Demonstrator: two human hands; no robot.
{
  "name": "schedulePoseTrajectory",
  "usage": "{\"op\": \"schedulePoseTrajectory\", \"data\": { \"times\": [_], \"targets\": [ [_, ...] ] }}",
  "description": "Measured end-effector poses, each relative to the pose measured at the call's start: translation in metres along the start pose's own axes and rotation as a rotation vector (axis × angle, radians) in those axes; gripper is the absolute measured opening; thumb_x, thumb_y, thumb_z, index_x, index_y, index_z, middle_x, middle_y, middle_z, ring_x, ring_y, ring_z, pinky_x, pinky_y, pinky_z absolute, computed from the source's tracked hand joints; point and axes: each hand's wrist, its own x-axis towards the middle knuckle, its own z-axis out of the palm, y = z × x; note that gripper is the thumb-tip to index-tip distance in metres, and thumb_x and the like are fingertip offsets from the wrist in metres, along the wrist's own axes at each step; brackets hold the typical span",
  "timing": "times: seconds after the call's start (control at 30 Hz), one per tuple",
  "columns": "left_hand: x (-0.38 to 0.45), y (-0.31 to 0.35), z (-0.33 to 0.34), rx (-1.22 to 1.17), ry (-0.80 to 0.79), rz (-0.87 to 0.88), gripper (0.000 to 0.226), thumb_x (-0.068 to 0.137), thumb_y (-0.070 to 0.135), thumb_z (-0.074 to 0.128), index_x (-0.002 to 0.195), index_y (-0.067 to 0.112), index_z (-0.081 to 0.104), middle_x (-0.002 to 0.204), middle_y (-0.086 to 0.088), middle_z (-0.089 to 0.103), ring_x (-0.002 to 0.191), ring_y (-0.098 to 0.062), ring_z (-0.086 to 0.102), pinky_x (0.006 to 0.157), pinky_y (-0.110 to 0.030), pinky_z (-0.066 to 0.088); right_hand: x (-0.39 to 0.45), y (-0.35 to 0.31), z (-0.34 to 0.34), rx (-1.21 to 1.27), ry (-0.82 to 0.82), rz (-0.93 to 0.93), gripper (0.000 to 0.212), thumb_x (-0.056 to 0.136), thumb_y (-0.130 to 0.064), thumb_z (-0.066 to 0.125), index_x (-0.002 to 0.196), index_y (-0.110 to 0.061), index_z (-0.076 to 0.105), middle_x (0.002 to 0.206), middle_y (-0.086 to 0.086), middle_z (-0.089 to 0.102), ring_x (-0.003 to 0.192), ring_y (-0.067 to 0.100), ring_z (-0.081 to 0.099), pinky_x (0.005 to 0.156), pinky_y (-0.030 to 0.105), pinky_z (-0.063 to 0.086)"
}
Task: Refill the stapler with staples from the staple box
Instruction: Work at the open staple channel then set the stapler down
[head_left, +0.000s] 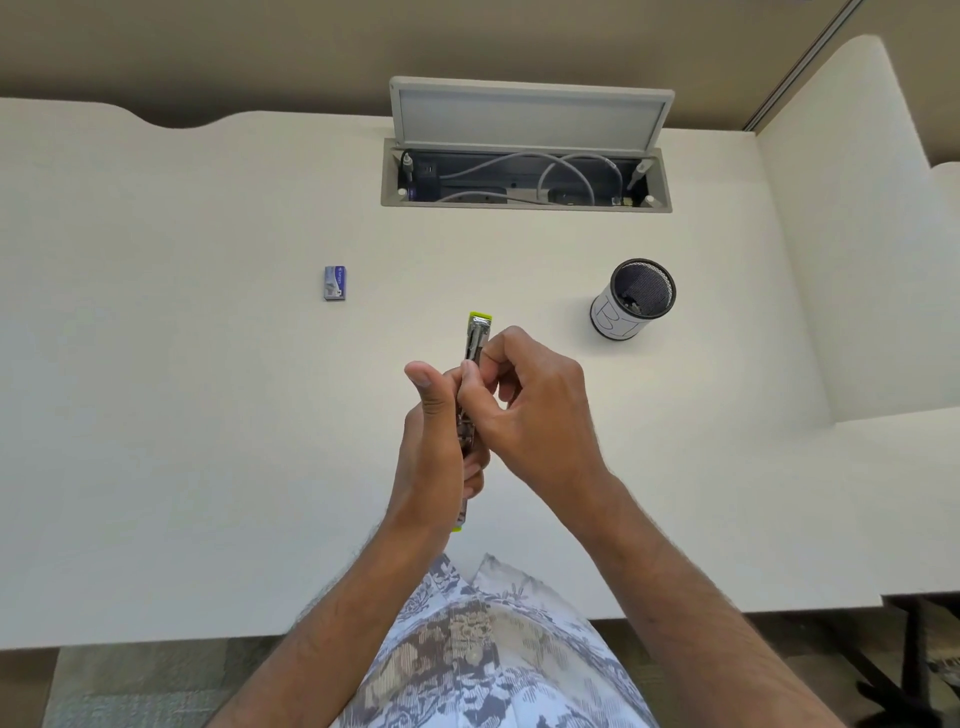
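Note:
A slim stapler (476, 339) with lime-green ends is held lengthwise above the white table (208, 415), swung open with its metal channel facing up. My left hand (434, 447) grips its lower half from the left, thumb raised. My right hand (535, 395) pinches at the channel near the stapler's middle; whether staples are between those fingertips is hidden. The small blue staple box (335, 283) lies apart on the table, up and to the left of both hands.
A black mesh pen cup (632, 299) with a white paper band stands to the right of the hands. Farther back, a cable hatch (524, 179) is set in the table with its grey lid (530, 111) raised. A white partition rises at the right.

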Motion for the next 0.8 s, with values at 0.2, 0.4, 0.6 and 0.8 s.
{"op": "schedulePoseTrajectory", "data": {
  "times": [0.2, 0.4, 0.6, 0.8],
  "targets": [
    [0.004, -0.003, -0.002, -0.131, -0.003, -0.153, 0.115, 0.060, 0.105, 0.028, 0.114, 0.010, 0.066, 0.072, -0.005, 0.044, 0.045, -0.007, 0.027, 0.038, -0.017, 0.022, -0.014, 0.001, 0.008, -0.038, 0.070, 0.017, 0.019, 0.091, -0.016, 0.072, 0.085, -0.014, 0.053, 0.071, -0.002, 0.059, 0.061, 0.015, 0.051, 0.057, 0.033, 0.048],
    [0.008, -0.007, -0.004, -0.212, 0.019, -0.242, 0.100, 0.074, 0.094, 0.031, 0.115, 0.012, 0.070, 0.060, 0.004, 0.053, 0.038, -0.004, 0.029, 0.034, -0.014, 0.022, -0.021, 0.004, 0.012, -0.029, 0.083, 0.060, 0.011, 0.091, -0.016, 0.073, 0.091, -0.010, 0.063, 0.079, -0.001, 0.068, 0.064, 0.017, 0.059, 0.060, 0.033, 0.052],
    [0.013, -0.007, -0.008, -0.238, 0.050, -0.341, 0.051, 0.105, 0.061, 0.043, 0.095, 0.016, 0.065, 0.052, 0.008, 0.053, 0.034, -0.003, 0.032, 0.031, -0.015, 0.024, -0.027, 0.005, 0.010, -0.142, 0.038, 0.027, 0.008, 0.093, -0.019, 0.072, 0.089, -0.013, 0.070, 0.082, -0.004, 0.070, 0.069, 0.017, 0.059, 0.064, 0.028, 0.049],
    [0.015, -0.008, -0.012, -0.331, 0.022, -0.429, 0.044, 0.107, 0.044, 0.049, 0.079, 0.017, 0.069, 0.052, 0.004, 0.051, 0.032, -0.004, 0.033, 0.028, -0.016, 0.025, -0.033, 0.008, 0.004, -0.151, -0.020, 0.030, 0.003, 0.091, -0.014, 0.074, 0.089, -0.014, 0.072, 0.087, -0.002, 0.065, 0.076, 0.018, 0.060, 0.062, 0.033, 0.051]
  ]
}}
